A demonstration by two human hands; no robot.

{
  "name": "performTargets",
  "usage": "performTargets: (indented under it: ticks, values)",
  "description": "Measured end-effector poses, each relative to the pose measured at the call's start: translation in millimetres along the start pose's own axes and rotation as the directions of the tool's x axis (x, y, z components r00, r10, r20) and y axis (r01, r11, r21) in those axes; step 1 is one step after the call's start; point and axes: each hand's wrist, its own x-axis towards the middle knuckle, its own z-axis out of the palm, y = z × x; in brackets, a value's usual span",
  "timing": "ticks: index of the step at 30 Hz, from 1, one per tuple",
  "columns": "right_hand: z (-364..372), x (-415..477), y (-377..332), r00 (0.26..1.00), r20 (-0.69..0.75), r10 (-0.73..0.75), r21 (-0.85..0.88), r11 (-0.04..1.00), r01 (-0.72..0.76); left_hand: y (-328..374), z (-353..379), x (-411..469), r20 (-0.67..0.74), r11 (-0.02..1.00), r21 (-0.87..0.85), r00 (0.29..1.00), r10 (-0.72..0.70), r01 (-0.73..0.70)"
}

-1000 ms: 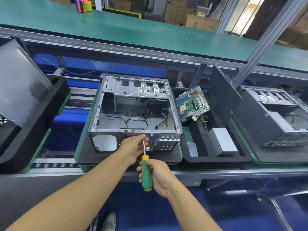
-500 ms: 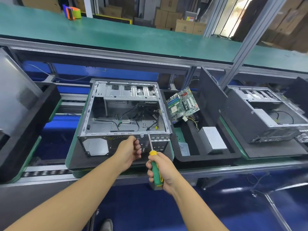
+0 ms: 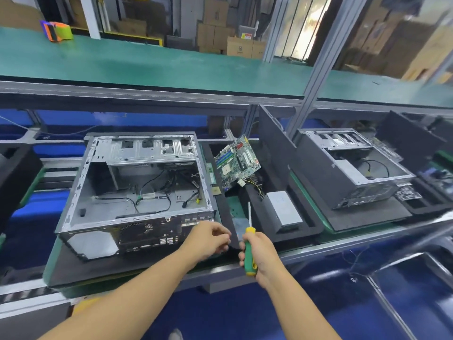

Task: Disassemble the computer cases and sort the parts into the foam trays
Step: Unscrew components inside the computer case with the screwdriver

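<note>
An open grey computer case (image 3: pixel 137 192) lies on a black foam pad, with loose cables inside and its rear ports facing me. My left hand (image 3: pixel 208 239) hovers at the case's near right corner, fingertips pinched together; anything between them is too small to see. My right hand (image 3: pixel 263 256) grips a green and yellow screwdriver (image 3: pixel 249 253) whose shaft points up over the black foam tray (image 3: pixel 304 231). In that tray a green motherboard (image 3: pixel 236 163) leans, and a silver power supply (image 3: pixel 283 209), a small CPU chip (image 3: pixel 217 190) and a memory stick (image 3: pixel 210 173) lie.
A second open case (image 3: pixel 355 168) rests on foam at the right. Black side panels (image 3: pixel 274 143) stand upright between the trays. A green shelf (image 3: pixel 171 67) runs above, carrying a tape dispenser (image 3: pixel 57 30). The conveyor's metal front rail (image 3: pixel 343 244) runs below my hands.
Both hands have drawn away from the case's rear edge and shifted right. The screwdriver tip has left the case and now points up over the foam tray.
</note>
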Motion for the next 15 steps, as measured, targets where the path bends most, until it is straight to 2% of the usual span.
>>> performTargets:
  ticks: [8, 11, 13, 15]
  values:
    - [-36, 58, -18, 0.993, -0.116, 0.027, -0.095, 0.995, -0.038, -9, 53, 92, -0.062, 0.981, 0.157, 0.992, -0.108, 0.117]
    - [-46, 74, -24, 0.991, -0.126, 0.045, -0.135, 0.989, -0.062, -9, 65, 125, -0.121, 0.969, 0.155, 0.977, -0.176, 0.194]
    - [-50, 82, -28, 0.993, -0.114, 0.042, -0.152, 0.987, -0.059, -11, 69, 146, -0.152, 0.959, 0.204, 0.974, -0.168, 0.197]
    - [-52, 90, -32, 0.994, -0.1, 0.051, -0.182, 0.981, -0.069, -15, 73, 163, -0.183, 0.929, 0.329, 0.977, -0.113, 0.169]
